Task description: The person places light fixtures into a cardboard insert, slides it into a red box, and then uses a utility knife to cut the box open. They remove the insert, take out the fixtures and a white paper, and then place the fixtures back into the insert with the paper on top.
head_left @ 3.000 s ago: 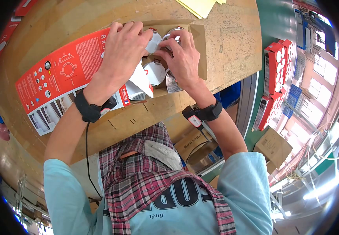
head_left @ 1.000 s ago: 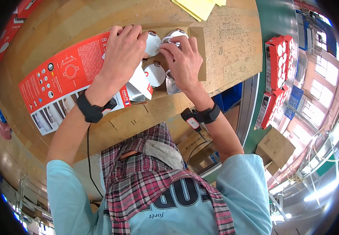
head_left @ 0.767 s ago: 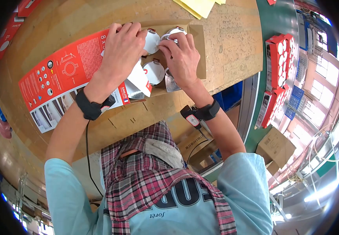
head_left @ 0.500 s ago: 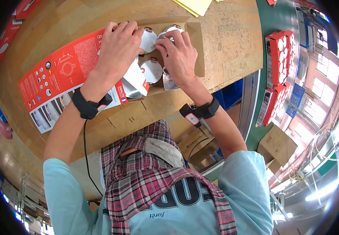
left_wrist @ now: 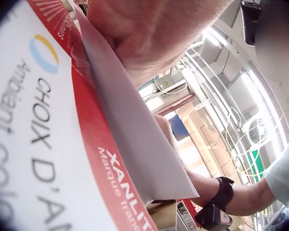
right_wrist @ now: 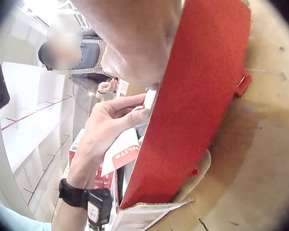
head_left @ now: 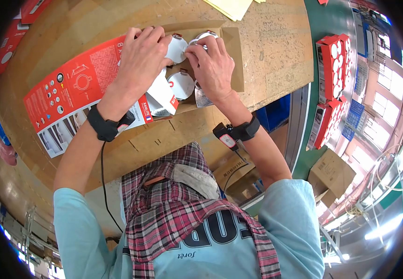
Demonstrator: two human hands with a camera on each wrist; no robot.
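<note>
An open cardboard box [head_left: 233, 60] holds several white round lamps, among them one upper lamp [head_left: 177, 49] and one lower lamp [head_left: 181, 85]. The left hand [head_left: 138, 65] reaches over the box's left part, fingers and thumb curled at the upper lamp's edge. In the right wrist view, the left hand [right_wrist: 108, 120] grips a white piece at the box's rim. At the upper right lamp, the right hand [head_left: 213, 69] pinches a small white part between thumb and index finger; exactly what it is cannot be told. A white flap [head_left: 161, 94] stands below the left hand.
The box's red printed lid [head_left: 83, 81] lies spread to the left on the wooden table [head_left: 276, 51]. Yellow sheets [head_left: 231, 7] lie at the top. Red boxes of round lamps [head_left: 334, 65] stand on a green surface at right. Another person [right_wrist: 89, 55] appears behind.
Since the earliest frame, the right thumb and index finger have come together at the white part. Both hands and the box have shifted slightly left in view.
</note>
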